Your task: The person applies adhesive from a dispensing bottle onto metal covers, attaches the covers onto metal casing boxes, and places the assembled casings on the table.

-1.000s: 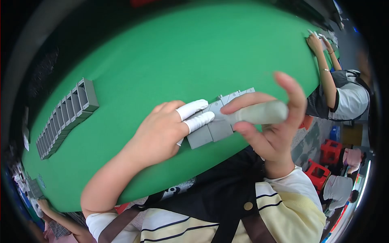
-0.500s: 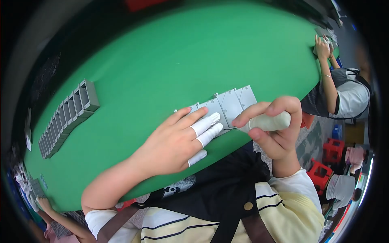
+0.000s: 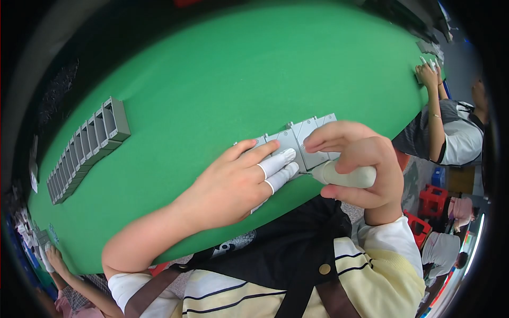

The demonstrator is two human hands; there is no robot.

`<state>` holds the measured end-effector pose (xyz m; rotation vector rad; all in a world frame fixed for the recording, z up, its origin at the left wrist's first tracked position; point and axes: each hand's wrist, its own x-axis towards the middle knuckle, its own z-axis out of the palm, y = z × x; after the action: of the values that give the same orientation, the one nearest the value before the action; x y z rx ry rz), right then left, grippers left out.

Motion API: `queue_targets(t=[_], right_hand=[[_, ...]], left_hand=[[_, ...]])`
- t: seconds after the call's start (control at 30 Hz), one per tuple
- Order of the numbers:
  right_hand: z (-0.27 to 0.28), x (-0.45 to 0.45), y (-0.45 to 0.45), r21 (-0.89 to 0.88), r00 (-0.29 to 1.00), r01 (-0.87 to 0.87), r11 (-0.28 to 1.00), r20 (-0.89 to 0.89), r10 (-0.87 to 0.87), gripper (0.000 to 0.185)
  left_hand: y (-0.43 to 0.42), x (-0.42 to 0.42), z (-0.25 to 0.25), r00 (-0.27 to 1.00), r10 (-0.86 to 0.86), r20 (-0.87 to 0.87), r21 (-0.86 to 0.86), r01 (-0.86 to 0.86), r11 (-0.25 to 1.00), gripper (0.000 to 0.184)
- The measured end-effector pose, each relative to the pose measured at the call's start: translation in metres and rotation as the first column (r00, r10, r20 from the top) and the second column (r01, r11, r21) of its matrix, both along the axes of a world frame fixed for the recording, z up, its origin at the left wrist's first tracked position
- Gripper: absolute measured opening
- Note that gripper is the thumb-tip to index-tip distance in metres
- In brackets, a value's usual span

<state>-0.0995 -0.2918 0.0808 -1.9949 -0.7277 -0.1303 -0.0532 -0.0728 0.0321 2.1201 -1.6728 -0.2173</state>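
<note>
My left hand (image 3: pixel 225 183) lies flat on a row of light grey panel pieces (image 3: pixel 287 140) with small screw-like dots, its fingers stretched out. White finger covers sit on several of its fingers. A tool with a fat whitish handle and a thin dark tip (image 3: pixel 350 175) is gripped in my right hand (image 3: pixel 386 164). The tip meets the near edge of the panels, just right of my left fingertips. My right index finger reaches over the panels' right part. Part of the row is hidden under both hands.
A curved row of grey open-fronted boxes (image 3: pixel 87 151) stands on the green table (image 3: pixel 212 79) at the left. Co-workers' hands (image 3: pixel 430 74) handle grey pieces at the far right, and another hand (image 3: pixel 54 257) is at the lower left. Red stools (image 3: pixel 433 199) stand beyond.
My right hand has loosened its curl around the tool, with the fingers spread more, and the tool has tilted to lie flatter. The panels and my left hand have shifted slightly right.
</note>
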Motion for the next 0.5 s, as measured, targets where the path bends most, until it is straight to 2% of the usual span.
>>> queue_targets(t=[0.1,0.27,0.37,0.5], right_hand=[[0.007,0.000,-0.001,-0.056,0.999,0.017,0.998,-0.029,-0.018,0.035],[0.013,-0.005,-0.001,-0.179,0.991,-0.116,0.977,-0.082,0.102,0.020],[0.019,-0.004,-0.002,-0.120,0.964,-0.167,0.979,-0.226,0.137,0.022],[0.010,0.001,-0.003,-0.016,0.967,-0.178,0.984,-0.186,0.172,0.023]], left_hand=[[0.000,0.001,0.000,1.000,-0.007,-0.002,0.018,0.007,1.000,0.051],[-0.001,0.001,0.000,1.000,0.000,0.013,0.080,-0.001,0.997,0.052],[0.000,0.002,0.001,1.000,-0.001,0.001,0.070,0.001,0.998,0.054],[0.000,0.002,0.001,1.000,0.001,-0.006,0.075,-0.001,0.997,0.054]])
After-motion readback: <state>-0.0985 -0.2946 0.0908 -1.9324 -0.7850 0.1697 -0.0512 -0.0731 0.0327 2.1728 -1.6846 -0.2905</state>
